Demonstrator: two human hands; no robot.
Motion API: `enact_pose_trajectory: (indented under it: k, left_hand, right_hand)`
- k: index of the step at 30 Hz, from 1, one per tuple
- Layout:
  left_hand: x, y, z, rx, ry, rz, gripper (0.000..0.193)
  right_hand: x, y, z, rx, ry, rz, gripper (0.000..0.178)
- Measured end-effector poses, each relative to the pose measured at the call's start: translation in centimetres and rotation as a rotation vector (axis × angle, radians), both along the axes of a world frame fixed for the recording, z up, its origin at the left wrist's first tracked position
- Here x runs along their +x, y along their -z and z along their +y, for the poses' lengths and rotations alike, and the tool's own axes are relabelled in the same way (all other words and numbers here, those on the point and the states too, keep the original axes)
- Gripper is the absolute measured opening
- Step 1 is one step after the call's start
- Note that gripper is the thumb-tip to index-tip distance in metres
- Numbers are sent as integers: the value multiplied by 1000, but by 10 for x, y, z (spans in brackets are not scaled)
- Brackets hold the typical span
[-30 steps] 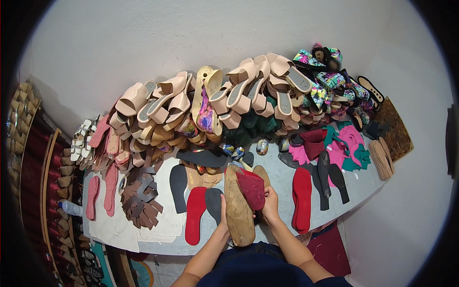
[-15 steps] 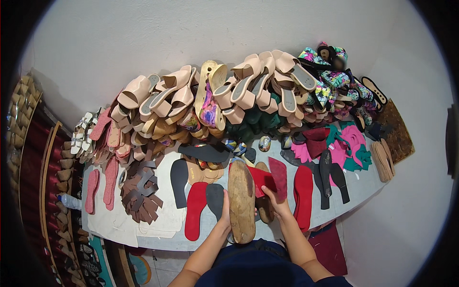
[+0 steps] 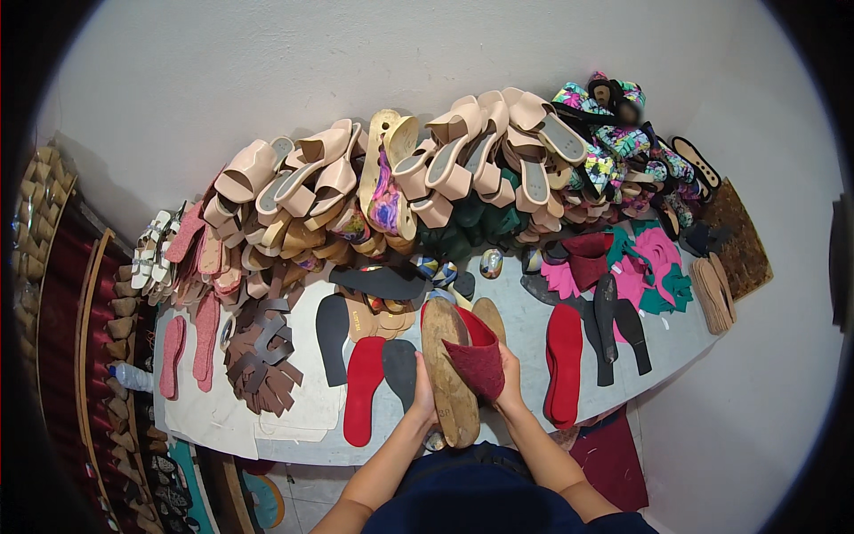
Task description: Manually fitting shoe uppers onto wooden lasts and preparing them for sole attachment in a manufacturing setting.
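Observation:
My left hand [image 3: 424,393] is closed around the left side of a worn wooden shoe last [image 3: 440,383], held upright over the table's near edge. A dark red sandal upper [image 3: 481,363] with a bright red inside wraps over the last's right side; my right hand [image 3: 510,384] grips its outer edge, its fingertips partly hidden. A second wooden last [image 3: 489,319] shows behind the upper, mostly covered. Beside my left hand lie a dark grey insole [image 3: 399,367] and a red insole [image 3: 363,387]. Stacked red insoles [image 3: 563,360] lie right of my right hand.
Beige heeled sandals [image 3: 454,165] and patterned sandals [image 3: 614,147] pile along the wall. Brown strap pieces [image 3: 260,365] and pink insoles [image 3: 205,338] lie at left. Black soles [image 3: 607,325] and pink cutouts [image 3: 656,258] lie at right. Shelves [image 3: 89,329] stand far left.
My right hand has brought the red upper leftward onto the last, so it now lies across its right side. The last has tilted slightly, its lower end shifting right.

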State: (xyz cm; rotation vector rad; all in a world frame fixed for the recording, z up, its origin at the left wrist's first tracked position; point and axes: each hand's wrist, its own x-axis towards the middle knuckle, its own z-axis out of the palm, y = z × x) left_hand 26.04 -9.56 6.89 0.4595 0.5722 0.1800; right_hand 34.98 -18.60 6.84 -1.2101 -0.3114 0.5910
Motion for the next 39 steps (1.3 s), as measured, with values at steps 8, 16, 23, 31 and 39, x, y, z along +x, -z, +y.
enact_pose_trajectory:
  k: [8, 16, 23, 31, 39]
  left_hand:
    - [1, 3, -3, 17, 2, 8, 73]
    - [-2, -2, 2, 68, 41, 64, 69]
    - [-7, 4, 1, -7, 227, 8, 70]
    - [-16, -7, -4, 82, 355, 15, 71]
    - [-22, 1, -9, 115, 347, 0, 73]
  right_hand:
    - [-12, 5, 5, -13, 76, 54, 35]
    - [-4, 3, -12, -193, -84, -257, 45]
    - [17, -18, -30, -478, -36, -988, 72]
    - [34, -44, -30, -310, -341, -1103, 73]
    - [29, -35, -29, -285, -300, -1184, 74]
